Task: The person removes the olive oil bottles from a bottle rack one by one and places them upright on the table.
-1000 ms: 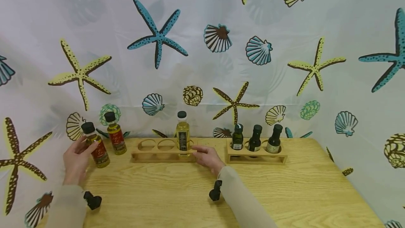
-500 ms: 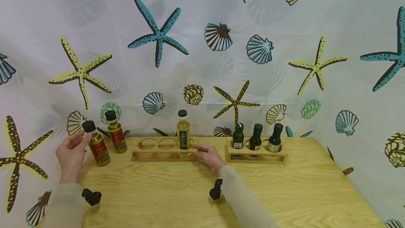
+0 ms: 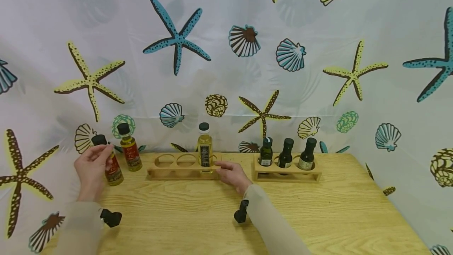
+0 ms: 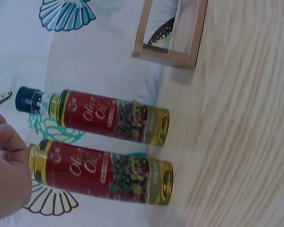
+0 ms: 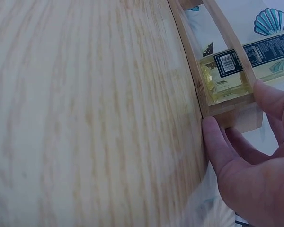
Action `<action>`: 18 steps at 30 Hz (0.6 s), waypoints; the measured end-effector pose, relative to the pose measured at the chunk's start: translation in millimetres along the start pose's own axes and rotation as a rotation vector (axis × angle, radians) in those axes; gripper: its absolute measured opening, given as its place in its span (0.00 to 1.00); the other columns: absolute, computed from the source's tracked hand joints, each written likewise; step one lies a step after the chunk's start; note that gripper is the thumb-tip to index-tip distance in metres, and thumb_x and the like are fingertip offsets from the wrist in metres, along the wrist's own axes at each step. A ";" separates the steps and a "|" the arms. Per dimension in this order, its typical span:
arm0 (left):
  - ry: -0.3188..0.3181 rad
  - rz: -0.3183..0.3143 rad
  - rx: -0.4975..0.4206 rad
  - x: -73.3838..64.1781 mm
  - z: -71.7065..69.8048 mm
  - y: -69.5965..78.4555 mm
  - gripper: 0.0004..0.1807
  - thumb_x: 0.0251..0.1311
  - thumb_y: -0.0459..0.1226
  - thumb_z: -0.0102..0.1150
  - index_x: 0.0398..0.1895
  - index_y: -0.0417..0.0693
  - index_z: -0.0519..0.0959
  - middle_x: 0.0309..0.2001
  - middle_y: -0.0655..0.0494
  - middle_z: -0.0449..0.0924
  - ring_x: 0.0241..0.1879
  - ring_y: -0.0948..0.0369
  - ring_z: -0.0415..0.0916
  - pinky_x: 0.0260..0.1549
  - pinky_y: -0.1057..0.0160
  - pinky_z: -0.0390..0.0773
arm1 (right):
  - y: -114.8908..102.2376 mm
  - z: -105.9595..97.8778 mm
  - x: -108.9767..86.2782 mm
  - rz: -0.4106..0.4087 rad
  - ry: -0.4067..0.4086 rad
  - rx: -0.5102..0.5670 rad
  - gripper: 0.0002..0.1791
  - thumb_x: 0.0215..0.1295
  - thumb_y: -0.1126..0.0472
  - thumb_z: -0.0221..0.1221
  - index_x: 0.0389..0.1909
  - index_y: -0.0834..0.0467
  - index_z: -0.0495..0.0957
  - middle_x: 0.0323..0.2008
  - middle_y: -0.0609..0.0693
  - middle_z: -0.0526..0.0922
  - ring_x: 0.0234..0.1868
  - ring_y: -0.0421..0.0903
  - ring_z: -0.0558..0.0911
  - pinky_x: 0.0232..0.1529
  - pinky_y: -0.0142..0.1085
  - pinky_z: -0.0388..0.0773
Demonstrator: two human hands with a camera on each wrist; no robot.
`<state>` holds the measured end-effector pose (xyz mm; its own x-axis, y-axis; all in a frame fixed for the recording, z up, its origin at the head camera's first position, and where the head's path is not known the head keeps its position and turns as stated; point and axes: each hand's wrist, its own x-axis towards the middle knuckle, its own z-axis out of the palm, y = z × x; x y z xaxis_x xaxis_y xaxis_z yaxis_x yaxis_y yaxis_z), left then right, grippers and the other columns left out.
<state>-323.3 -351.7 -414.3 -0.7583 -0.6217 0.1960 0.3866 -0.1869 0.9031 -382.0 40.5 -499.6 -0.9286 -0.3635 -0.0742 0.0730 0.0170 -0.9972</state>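
One clear cylindrical bottle of yellow oil with a red label (image 4: 104,172), upright on the pale wood-grain table (image 3: 177,215), nearer of a matching pair. At its neck, the left hand (image 3: 91,170) with fingers bent; cannot tell whether gripping. Just behind and rightward, the second red-labelled, dark-capped bottle (image 3: 131,152). Farther right, a low pale-wooden three-hole rack (image 3: 177,177), held at its right end between thumb and fingers of the right hand (image 3: 233,177); in the rightmost hole, a tall clear bottle of pale yellow oil with a dark label (image 3: 205,148). Past a gap, a similar wooden rack (image 3: 286,172) with three small dark green bottles (image 3: 285,152). In the head view only, the nearer bottle's dark cap; in the left wrist view, hidden behind the hand, but with the words "Olive Oil" readable. In the right wrist view alone, a barcode and a fingertip low at the rack's end. Compared with half a second ago, left hand shifted rightward, across the bottle's neck; same placing for right hand and racks. Along the table's far edge, close behind the racks, a white curtain printed with starfish and shells (image 3: 219,66); toward the viewer, a broad stretch of wood grain.
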 end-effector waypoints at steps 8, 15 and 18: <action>-0.095 0.085 0.058 -16.0 23.9 0.6 0.15 0.45 0.35 0.68 0.35 0.34 0.80 0.20 0.49 0.77 0.13 0.61 0.69 0.06 0.69 0.65 | 0.1 0.5 0.0 0.007 0.000 0.002 0.19 0.64 0.59 0.55 0.56 0.50 0.73 0.61 0.51 0.66 0.59 0.50 0.68 0.52 0.44 0.70; -0.178 0.075 0.068 -23.1 43.0 -5.7 0.13 0.48 0.32 0.66 0.36 0.30 0.79 0.20 0.49 0.77 0.14 0.60 0.69 0.09 0.70 0.67 | -3.4 2.6 -3.2 0.009 0.005 0.011 0.19 0.64 0.59 0.55 0.56 0.50 0.73 0.61 0.51 0.66 0.59 0.50 0.68 0.53 0.44 0.69; -0.221 0.058 0.070 -25.1 49.3 -12.2 0.14 0.49 0.32 0.65 0.37 0.30 0.78 0.20 0.51 0.78 0.15 0.60 0.70 0.10 0.69 0.68 | -4.0 2.7 -3.9 0.007 0.011 0.015 0.19 0.64 0.59 0.55 0.57 0.51 0.73 0.60 0.51 0.67 0.59 0.50 0.68 0.53 0.44 0.69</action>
<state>-334.9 -296.3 -411.4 -0.8354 -0.4465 0.3205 0.4014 -0.0973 0.9107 -377.7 39.3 -495.4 -0.9320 -0.3533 -0.0811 0.0845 0.0058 -0.9964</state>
